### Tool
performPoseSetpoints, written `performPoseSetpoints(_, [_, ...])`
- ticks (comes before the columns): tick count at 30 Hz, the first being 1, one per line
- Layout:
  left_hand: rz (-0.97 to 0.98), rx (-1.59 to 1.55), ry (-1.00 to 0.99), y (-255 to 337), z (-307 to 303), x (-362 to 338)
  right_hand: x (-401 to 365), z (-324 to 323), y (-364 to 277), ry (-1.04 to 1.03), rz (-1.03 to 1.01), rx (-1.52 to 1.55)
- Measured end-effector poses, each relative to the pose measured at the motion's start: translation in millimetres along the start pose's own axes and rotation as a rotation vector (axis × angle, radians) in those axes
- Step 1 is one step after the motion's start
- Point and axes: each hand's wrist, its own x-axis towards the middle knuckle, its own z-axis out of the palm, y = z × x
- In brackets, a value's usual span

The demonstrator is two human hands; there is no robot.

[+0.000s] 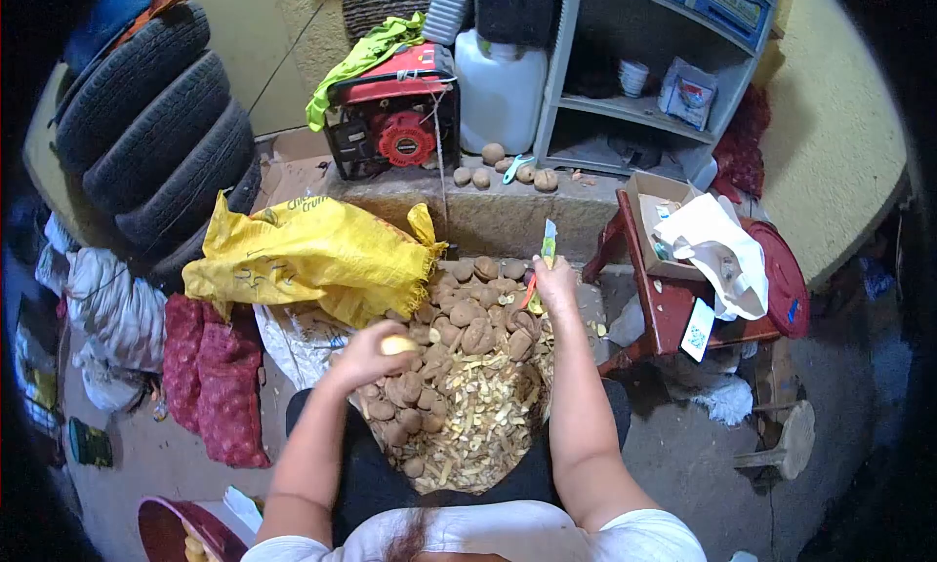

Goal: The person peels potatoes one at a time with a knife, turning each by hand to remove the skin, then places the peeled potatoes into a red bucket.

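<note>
A peeled, pale yellow potato (398,344) is in my left hand (367,355), whose fingers curl round it above the pile. My right hand (555,281) is closed on a peeler (549,238) with a green and white part pointing up; something orange shows just below the hand. Brown unpeeled potatoes (477,336) lie heaped between and below my hands. Pale peelings (488,416) cover the heap's near part, between my legs. A yellow sack (312,260) lies at the heap's far left side.
Stacked tyres (176,123) and red net sacks (220,386) stand at left. Behind are a red generator (395,123), a white jerrycan (501,94) and a grey shelf (625,123). A red table (669,318) is at right, a maroon basin (161,523) at lower left.
</note>
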Motion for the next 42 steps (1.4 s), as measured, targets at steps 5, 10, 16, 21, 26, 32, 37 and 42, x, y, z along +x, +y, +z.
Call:
performPoseSetpoints(5, [-0.050, -1.007, 0.233, -52, -90, -124, -10, -9, -17, -0.091, -0.021, 0.170])
performPoseSetpoints(10, [-0.241, 0.236, 0.975, -166, -143, -244, -12, 2, -8, -0.119, -0.052, 0.140])
performPoseSetpoints(16, [-0.420, -0.267, 1.780, -184, -191, -391, -16, 4, -3, -0.115, -0.112, 0.083])
performPoseSetpoints(21, [-0.485, -0.621, 1.972, -203, -195, -489, -21, 2, -4, -0.150, -0.133, 0.065])
performPoseSetpoints(26, [-1.832, 0.242, 1.948, -228, -156, -529, -20, -2, -8, -0.158, -0.148, 0.007])
performPoseSetpoints(32, [-1.069, 0.998, 1.588, -153, -184, -393, -18, -4, -7, -0.199, -0.102, 0.063])
performPoseSetpoints(37, [-0.039, 0.935, 1.361, -92, -190, -171, -35, -24, -36, -0.183, -0.118, -0.033])
performPoseSetpoints(42, [-0.187, 0.830, 0.628, -161, -108, -5, -35, -16, -23, -0.234, -0.181, -0.138])
